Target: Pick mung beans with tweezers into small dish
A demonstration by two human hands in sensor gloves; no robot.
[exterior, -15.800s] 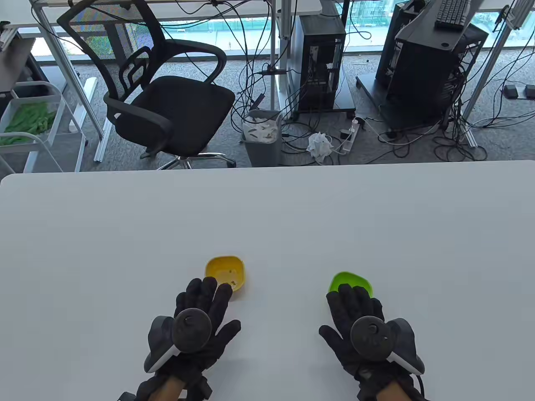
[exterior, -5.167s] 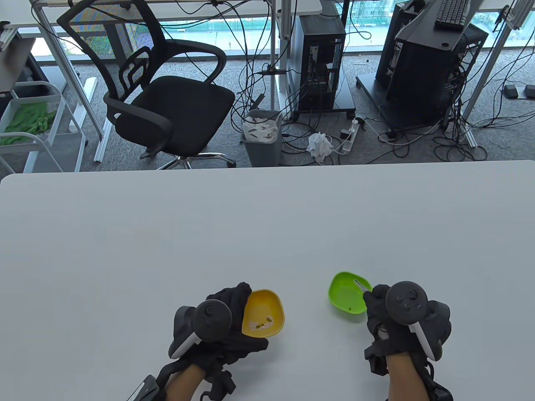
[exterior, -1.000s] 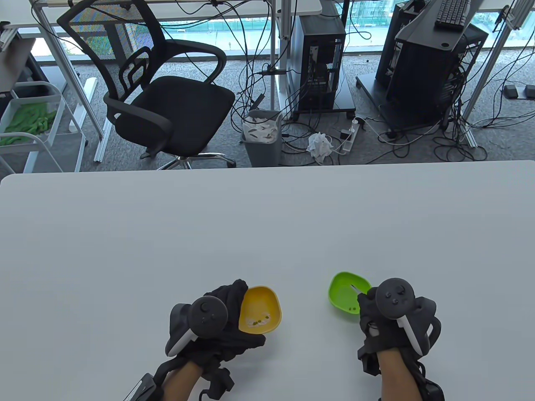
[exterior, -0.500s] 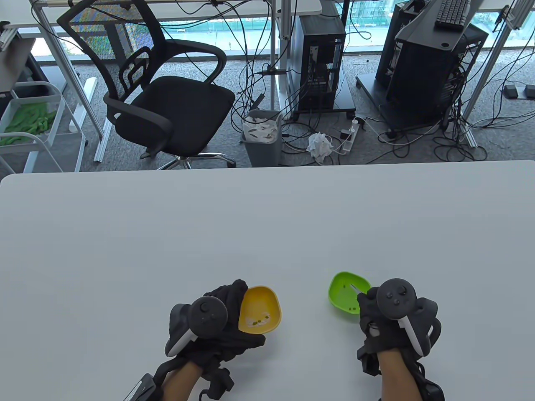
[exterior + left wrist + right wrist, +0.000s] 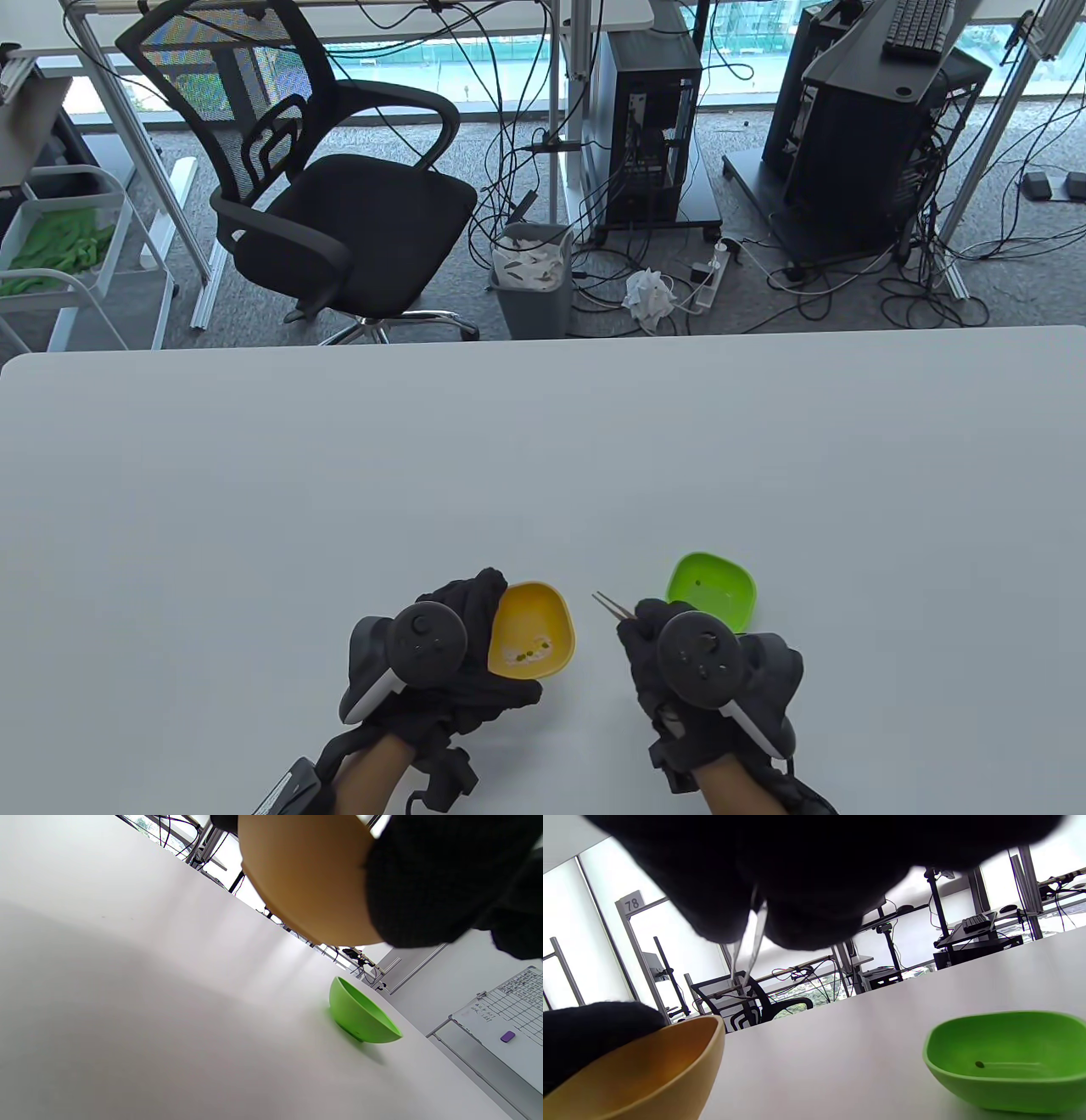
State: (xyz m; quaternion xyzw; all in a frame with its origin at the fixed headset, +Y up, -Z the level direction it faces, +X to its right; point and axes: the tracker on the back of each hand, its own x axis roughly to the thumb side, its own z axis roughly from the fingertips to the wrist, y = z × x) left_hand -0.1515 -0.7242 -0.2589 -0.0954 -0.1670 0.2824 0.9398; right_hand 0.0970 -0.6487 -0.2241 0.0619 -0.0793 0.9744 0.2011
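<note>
Tweezers (image 5: 609, 604), pinched by the right hand (image 5: 679, 671), are lying along a ten-to-four o'clock line, tips pointing at ten toward the yellow dish (image 5: 533, 630) the left hand (image 5: 450, 654) is gripping tilted.

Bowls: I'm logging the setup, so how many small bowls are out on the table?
2. The yellow bowl is held tilted in the left hand, lifted off the table. The green bowl sits on the table just beyond the right hand.
</note>
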